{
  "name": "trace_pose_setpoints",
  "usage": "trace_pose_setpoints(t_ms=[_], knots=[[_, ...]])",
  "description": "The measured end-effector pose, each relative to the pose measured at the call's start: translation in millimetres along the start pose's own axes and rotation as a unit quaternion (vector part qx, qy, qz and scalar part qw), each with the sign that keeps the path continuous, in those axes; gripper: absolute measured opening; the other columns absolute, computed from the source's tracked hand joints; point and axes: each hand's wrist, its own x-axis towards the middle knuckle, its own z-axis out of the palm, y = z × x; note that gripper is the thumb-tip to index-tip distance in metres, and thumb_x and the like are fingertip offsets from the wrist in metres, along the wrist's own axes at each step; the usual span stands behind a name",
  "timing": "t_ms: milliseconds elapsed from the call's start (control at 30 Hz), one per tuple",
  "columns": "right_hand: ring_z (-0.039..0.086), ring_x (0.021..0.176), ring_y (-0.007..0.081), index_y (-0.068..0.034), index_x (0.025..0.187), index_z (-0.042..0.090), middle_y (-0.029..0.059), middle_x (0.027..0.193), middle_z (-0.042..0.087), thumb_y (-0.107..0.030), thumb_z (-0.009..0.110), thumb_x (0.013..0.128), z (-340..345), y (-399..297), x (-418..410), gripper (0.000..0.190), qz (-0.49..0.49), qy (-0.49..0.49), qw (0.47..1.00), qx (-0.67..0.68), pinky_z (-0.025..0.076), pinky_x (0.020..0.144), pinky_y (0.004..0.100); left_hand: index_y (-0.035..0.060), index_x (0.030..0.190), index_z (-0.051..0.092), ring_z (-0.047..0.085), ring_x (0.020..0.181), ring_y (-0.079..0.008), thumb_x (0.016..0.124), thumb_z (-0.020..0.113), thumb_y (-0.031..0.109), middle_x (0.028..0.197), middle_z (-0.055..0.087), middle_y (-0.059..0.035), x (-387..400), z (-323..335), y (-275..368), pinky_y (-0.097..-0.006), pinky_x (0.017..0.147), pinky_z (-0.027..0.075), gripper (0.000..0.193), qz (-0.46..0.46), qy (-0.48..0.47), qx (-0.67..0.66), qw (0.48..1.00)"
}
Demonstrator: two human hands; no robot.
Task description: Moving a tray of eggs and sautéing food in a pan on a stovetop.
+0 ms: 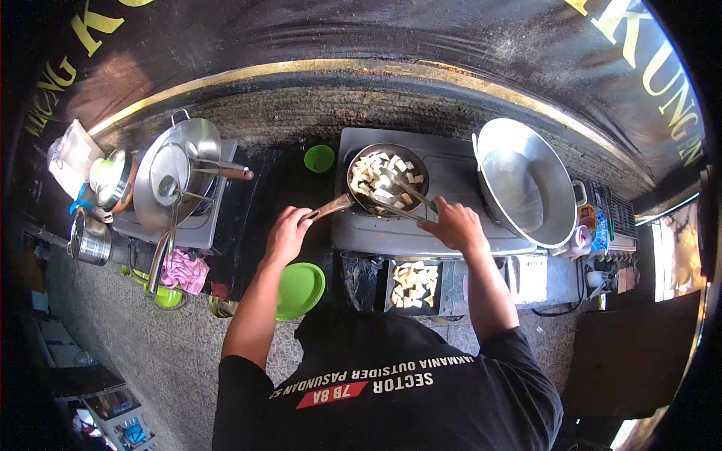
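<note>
A small dark frying pan [365, 206] sits on the left side of a grey gas stove [451, 228]. Pale cut chunks of food [369, 175], some with browned edges, fill much of it. My left hand [290, 232] grips the pan's brown handle [330, 209] near its end. In my right hand [458, 224] is a pair of metal tongs [414, 195] with green on the grip. Their tips reach into the pan among the chunks; whether they pinch a piece cannot be told. Below the stove front, a dark square tray [389, 304] holds similar pale chunks.
A large aluminium pot [513, 186] stands tilted in view on the stove's right. Left, a second stove [225, 160] bears a wok [148, 211] with ladles and strainers. A green bowl [320, 159], a green plate [302, 290] and a pink cloth [185, 270] lie nearby.
</note>
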Motion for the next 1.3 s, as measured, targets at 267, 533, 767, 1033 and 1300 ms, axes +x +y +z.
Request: trace_pose_setpoints(t_ms=[267, 533, 767, 1033, 1300], knots=[[0.076, 0.101, 0.0459, -0.009, 0.123, 0.066, 0.0253, 0.101, 0.078, -0.053, 0.069, 0.101, 46, -1, 32, 0.050, 0.033, 0.030, 0.997, 0.056, 0.061, 0.087, 0.0572, 0.0060, 0.128, 0.070, 0.068, 0.110, -0.0371, 0.103, 0.066, 0.012, 0.116, 0.067, -0.0147, -1, 1, 1, -0.0447, 0.096, 0.055, 0.025, 0.014, 0.010, 0.004, 1.000], [0.076, 0.095, 0.0464, -0.009, 0.120, 0.066, 0.0235, 0.098, 0.077, -0.059, 0.068, 0.099, 9, 20, 9, 0.054, 0.036, 0.089, 0.994, 0.058, 0.061, 0.079, 0.0573, 0.0087, 0.125, 0.071, 0.068, 0.109, -0.0377, 0.102, 0.069, 0.012, 0.115, 0.068, -0.0135, -2, 1, 0, -0.0461, 0.093, 0.056, 0.023, 0.011, 0.017, 0.005, 1.000], [0.077, 0.098, 0.0419, -0.003, 0.115, 0.065, 0.0221, 0.098, 0.078, -0.061, 0.075, 0.094, -16, 50, -13, 0.062, 0.054, 0.054, 0.997, -0.006, 0.059, 0.085, 0.0557, 0.0085, 0.125, 0.071, 0.068, 0.108, -0.0381, 0.103, 0.068, 0.012, 0.114, 0.068, -0.0141, -1, -1, 3, -0.0471, 0.092, 0.055, 0.022, 0.020, 0.023, -0.009, 0.999], [0.075, 0.104, 0.0462, -0.006, 0.116, 0.066, 0.0260, 0.106, 0.077, -0.058, 0.073, 0.096, 32, 16, 22, 0.057, 0.071, 0.032, 0.995, 0.059, 0.059, 0.090, 0.0579, 0.0078, 0.127, 0.070, 0.067, 0.111, -0.0384, 0.104, 0.066, 0.012, 0.116, 0.068, -0.0148, -1, 1, 6, -0.0469, 0.095, 0.055, 0.024, 0.011, 0.014, 0.003, 1.000], [0.077, 0.098, 0.0431, -0.012, 0.123, 0.069, 0.0233, 0.101, 0.077, -0.057, 0.072, 0.098, 14, 18, 4, 0.052, 0.027, 0.050, 0.995, 0.079, 0.061, 0.083, 0.0550, 0.0073, 0.129, 0.070, 0.067, 0.113, -0.0379, 0.105, 0.065, 0.013, 0.118, 0.068, -0.0145, -1, 4, -4, -0.0457, 0.098, 0.054, 0.025, 0.016, 0.008, 0.014, 1.000]])
